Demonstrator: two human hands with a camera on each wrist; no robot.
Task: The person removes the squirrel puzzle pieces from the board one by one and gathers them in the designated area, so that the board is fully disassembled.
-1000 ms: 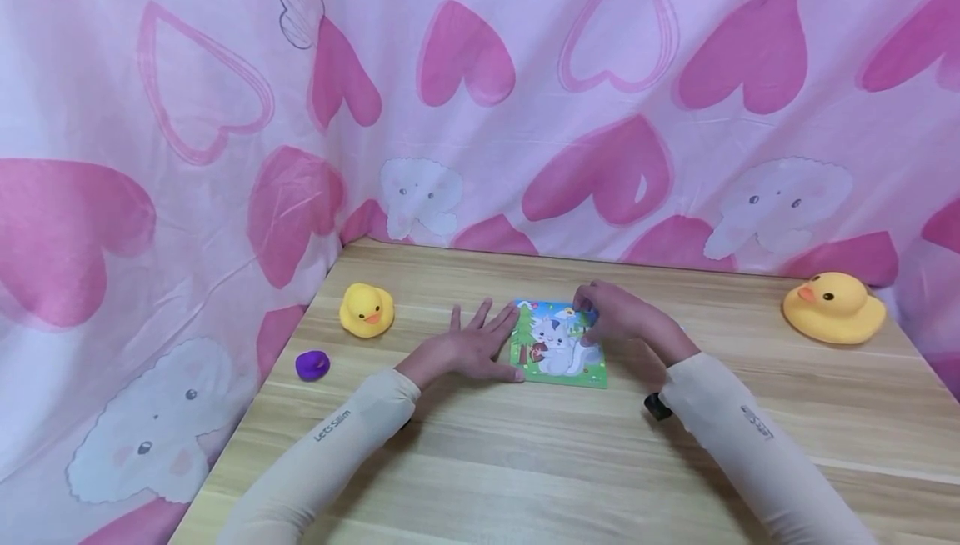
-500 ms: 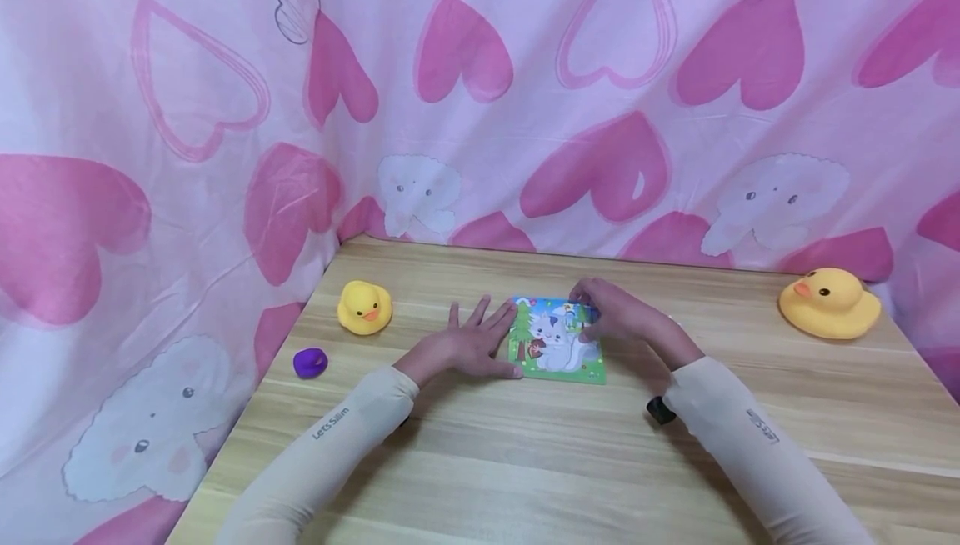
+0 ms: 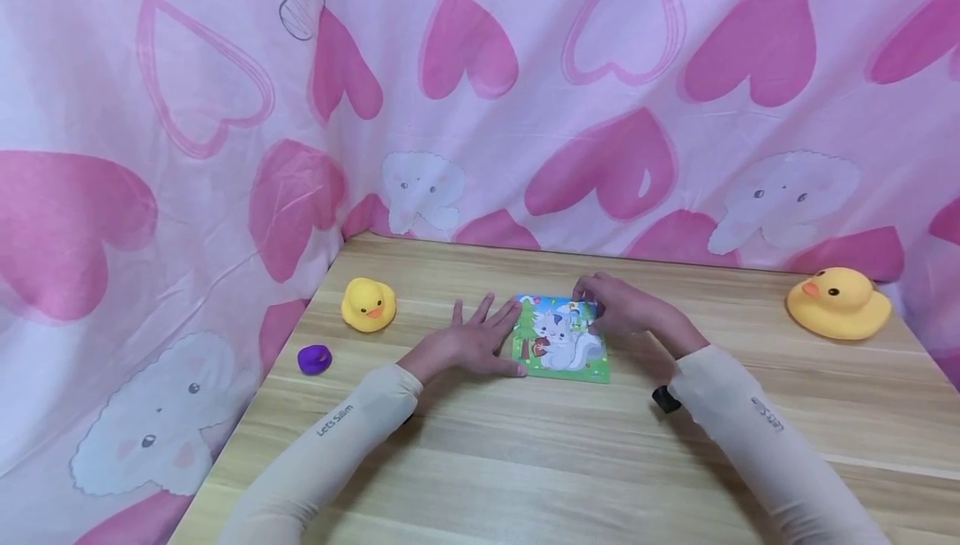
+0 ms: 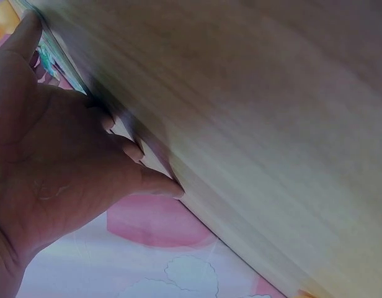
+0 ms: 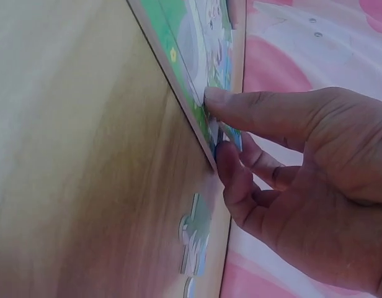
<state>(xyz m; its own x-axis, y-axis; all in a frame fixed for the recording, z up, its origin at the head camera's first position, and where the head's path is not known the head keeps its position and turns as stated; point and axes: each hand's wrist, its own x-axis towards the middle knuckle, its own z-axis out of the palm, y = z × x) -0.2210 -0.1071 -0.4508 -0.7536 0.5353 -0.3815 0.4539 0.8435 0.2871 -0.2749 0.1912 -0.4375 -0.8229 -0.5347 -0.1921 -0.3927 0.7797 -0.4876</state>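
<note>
Tabletop [image 3: 525, 462] of pale wood grain runs under both your arms, walled behind and on the left by a pink cloth [image 3: 187, 153] printed with hearts and white elephants. From the left: a purple lump [image 3: 314, 358] sits near the tabletop's left edge, and a small duck [image 3: 368, 304] stands just beyond it, its beak toward you.

Your left hand [image 3: 468, 343] lies flat on the wood with fingers straight and spread, the fingertips [image 3: 513, 310] touching the puzzle's left edge; that grip holds nothing. The left wrist view shows the same: fingertips [image 4: 135, 151] pressed to the wood, the board's edge by the thumb.

The puzzle [image 3: 561, 341] lies flat in the middle of the tabletop, between your two hands. It is nearly square, so it has hardly any long axis; its picture of a white cat stands upright toward you, with the tree top and sky at the far edge and the green grass at the near edge. The board sits slightly turned against the tabletop's edge.

Your right hand [image 3: 626, 310] rests at the puzzle's far right corner, thumb and forefinger curled in a narrow grip that pinches a piece [image 5: 231, 135] at the board's edge. A loose piece [image 5: 194, 234] lies on the wood just beside that hand.

Far right, well apart, a large duck [image 3: 837, 303] sits near the cloth, its beak pointing left.
</note>
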